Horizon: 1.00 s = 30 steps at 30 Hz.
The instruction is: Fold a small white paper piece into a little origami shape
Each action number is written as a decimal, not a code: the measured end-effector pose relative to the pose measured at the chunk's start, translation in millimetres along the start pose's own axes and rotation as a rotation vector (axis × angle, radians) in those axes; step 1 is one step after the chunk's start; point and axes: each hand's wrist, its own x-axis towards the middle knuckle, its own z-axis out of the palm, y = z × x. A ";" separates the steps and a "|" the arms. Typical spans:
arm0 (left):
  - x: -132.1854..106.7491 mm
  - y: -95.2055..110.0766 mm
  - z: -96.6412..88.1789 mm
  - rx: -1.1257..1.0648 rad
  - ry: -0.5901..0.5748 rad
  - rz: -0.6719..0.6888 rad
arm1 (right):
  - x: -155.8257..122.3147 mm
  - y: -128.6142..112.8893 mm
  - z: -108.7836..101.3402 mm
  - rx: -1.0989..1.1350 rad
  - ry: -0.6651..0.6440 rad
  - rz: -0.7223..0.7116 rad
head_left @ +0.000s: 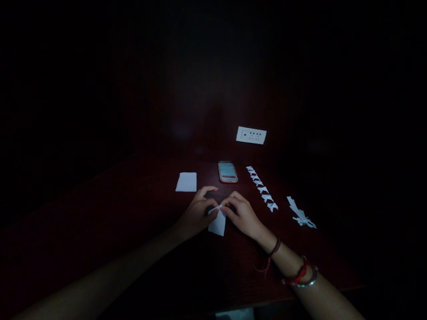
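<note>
White paper (216, 225) is sitting between the person's two hands in the head view, its upper edge meeting the fingertips and the rest of it extending below them toward the near side. The left grip (199, 210) is pinching the paper near its upper left, the thumb pressing on its face while the index finger is stretching out beyond it. The right grip (243, 215) is closing its thumb and index finger on the upper right corner, the fingertips of both hands almost meeting there. Whether the paper's lower end is touching the dark red surface (150, 209), the dim light is not letting anyone tell.

Beyond the left grip, a square of paper (187, 182) is lying flat. A phone (227, 171) is resting just right of it, its screen glowing. Farther right, a zigzag paper chain (262, 189) is running diagonally, and a bunch of paper strips (301, 215) is lying nearest the right edge. Behind them, a white socket panel (251, 135) is showing on the wall. A red cord (274, 251) is circling the right wrist.
</note>
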 end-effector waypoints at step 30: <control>0.1 -2.2 -2.6 0.028 -0.050 0.005 | -0.2 2.7 -5.8 -0.139 -0.124 -0.076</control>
